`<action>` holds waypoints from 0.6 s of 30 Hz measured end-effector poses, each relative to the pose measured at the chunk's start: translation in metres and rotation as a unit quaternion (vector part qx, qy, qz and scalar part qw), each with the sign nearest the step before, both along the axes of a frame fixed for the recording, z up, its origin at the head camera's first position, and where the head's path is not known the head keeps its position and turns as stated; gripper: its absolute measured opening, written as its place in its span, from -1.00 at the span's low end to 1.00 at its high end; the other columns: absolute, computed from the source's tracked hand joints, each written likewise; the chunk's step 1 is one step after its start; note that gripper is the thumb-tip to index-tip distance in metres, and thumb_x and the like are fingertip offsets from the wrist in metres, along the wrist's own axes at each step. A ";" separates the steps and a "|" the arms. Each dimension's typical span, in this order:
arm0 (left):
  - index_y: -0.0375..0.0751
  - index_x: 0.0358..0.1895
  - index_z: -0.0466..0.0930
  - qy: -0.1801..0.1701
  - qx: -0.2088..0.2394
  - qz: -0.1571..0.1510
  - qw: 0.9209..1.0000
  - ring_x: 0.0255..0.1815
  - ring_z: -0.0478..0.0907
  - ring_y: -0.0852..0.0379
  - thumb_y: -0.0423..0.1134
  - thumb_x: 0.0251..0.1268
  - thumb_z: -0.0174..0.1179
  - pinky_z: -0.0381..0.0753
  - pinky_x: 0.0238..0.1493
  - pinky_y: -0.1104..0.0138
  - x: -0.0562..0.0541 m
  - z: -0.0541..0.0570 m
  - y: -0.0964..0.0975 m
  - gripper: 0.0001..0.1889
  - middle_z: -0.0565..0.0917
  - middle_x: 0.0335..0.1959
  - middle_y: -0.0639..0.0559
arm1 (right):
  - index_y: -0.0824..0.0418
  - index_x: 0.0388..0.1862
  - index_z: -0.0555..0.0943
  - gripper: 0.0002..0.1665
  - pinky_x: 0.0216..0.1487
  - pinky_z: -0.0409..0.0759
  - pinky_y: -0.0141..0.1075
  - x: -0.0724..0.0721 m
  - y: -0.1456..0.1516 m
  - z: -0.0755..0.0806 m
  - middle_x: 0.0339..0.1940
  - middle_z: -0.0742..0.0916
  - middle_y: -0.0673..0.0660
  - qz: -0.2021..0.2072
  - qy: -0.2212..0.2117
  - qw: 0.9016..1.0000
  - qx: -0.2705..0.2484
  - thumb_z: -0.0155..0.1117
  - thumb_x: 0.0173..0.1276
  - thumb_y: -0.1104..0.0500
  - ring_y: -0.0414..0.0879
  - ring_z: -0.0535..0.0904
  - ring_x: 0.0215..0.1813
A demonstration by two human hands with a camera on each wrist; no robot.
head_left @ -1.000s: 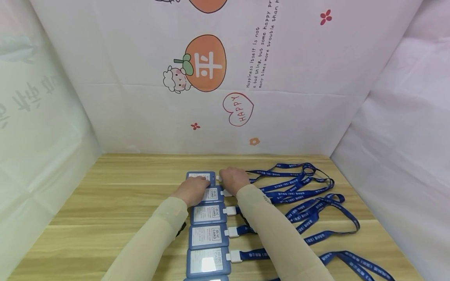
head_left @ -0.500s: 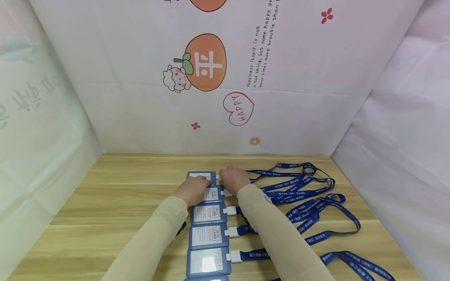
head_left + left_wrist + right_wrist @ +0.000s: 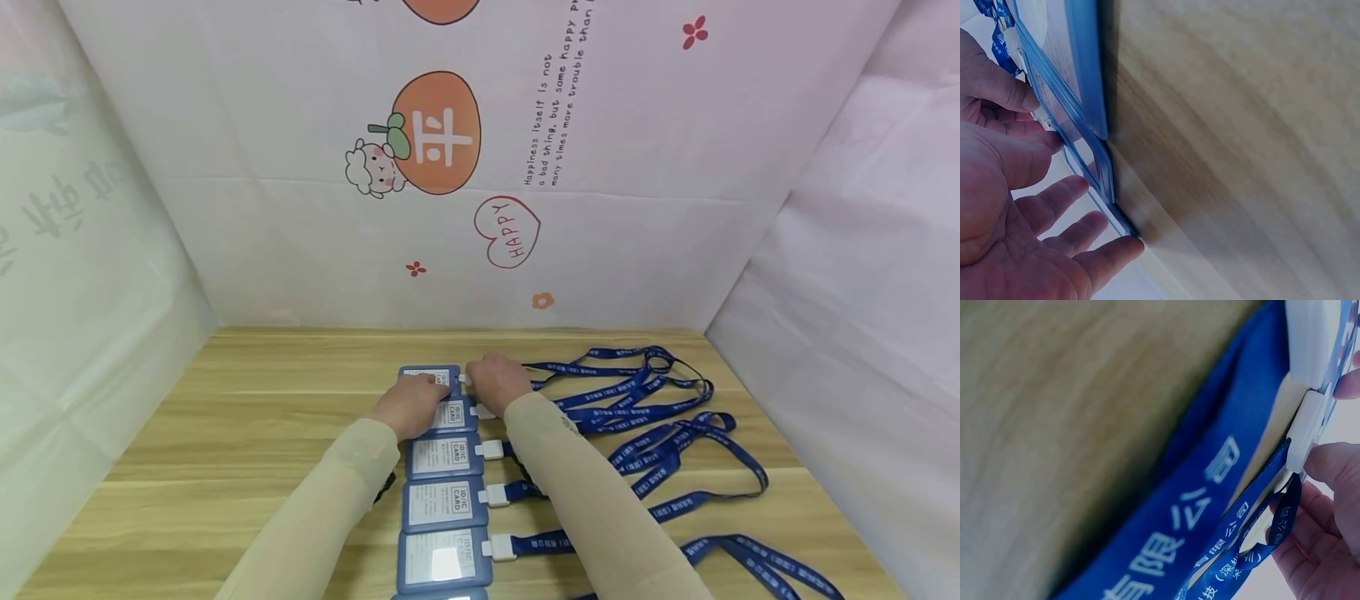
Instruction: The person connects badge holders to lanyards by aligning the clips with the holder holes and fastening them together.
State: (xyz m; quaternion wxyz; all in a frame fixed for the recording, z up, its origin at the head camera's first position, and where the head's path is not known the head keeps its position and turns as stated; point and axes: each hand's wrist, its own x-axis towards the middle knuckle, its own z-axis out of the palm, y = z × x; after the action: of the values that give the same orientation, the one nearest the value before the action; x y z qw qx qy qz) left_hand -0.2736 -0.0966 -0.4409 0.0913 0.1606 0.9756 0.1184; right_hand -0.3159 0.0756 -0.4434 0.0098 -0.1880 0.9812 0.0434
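Blue-framed badge holders lie edge to edge in a column. My left hand point(image 3: 411, 406) is over the farthest badge holder point(image 3: 453, 372) and the second one point(image 3: 453, 414). In the left wrist view its spread fingers point(image 3: 1107, 259) touch the farthest holder's edge point(image 3: 1124, 224). My right hand point(image 3: 498, 383) is just to the right, pinching the farthest white lanyard clip point(image 3: 464, 380). The right wrist view has the thumb against that clip point(image 3: 1305, 428), with the other fingers behind a blue lanyard loop point(image 3: 1286, 512).
Nearer holders point(image 3: 446, 456) continue toward the front, each joined by a white clip point(image 3: 495, 496) to a printed blue lanyard point(image 3: 675, 450). The lanyards spread over the right side of the wooden table point(image 3: 247, 433). A printed white cloth point(image 3: 300, 267) hangs behind, with white sheets along both sides.
Both hands stay at the farthest holder and its clip, with only a very slight shift. The other holders and lanyards stay as they lay.
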 end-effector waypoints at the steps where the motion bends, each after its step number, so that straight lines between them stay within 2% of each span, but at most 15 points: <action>1: -0.01 0.47 0.53 0.001 -0.001 -0.002 1.000 0.56 0.35 -0.22 -0.24 0.64 -0.02 0.37 0.56 -0.09 0.000 0.000 0.000 -0.56 0.46 0.52 -0.16 | 0.04 0.06 0.72 -0.81 -0.10 0.75 -0.22 0.000 0.000 0.000 -0.18 0.75 0.05 0.000 0.000 1.000 0.000 0.36 0.52 0.13 -0.12 0.65 -0.15; 8: -0.04 0.47 0.52 -0.004 -0.007 -0.011 1.000 0.56 0.35 -0.22 -0.26 0.63 -0.01 0.35 0.57 -0.08 -0.001 0.003 -0.001 -0.55 0.47 0.52 -0.17 | 0.04 0.06 0.72 -0.81 -0.08 0.75 -0.21 0.000 -0.001 0.000 -0.16 0.74 0.05 -0.003 -0.004 1.000 -0.003 0.34 0.53 0.13 -0.11 0.65 -0.14; 18: -0.03 0.50 0.49 -0.004 -0.015 -0.020 1.000 0.57 0.34 -0.20 -0.25 0.64 -0.02 0.34 0.58 -0.06 -0.004 0.000 -0.001 -0.55 0.45 0.53 -0.16 | 0.03 0.08 0.74 -0.79 -0.03 0.76 -0.21 0.000 0.001 0.000 -0.14 0.75 0.05 0.000 -0.007 1.000 -0.001 0.35 0.52 0.14 -0.11 0.67 -0.11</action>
State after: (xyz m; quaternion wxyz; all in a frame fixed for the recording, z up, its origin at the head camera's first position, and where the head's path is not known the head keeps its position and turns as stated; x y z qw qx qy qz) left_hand -0.2774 -0.0979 -0.4412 0.1000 0.1777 0.9736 0.1023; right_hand -0.3163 0.0762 -0.4432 0.0164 -0.1882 0.9811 0.0414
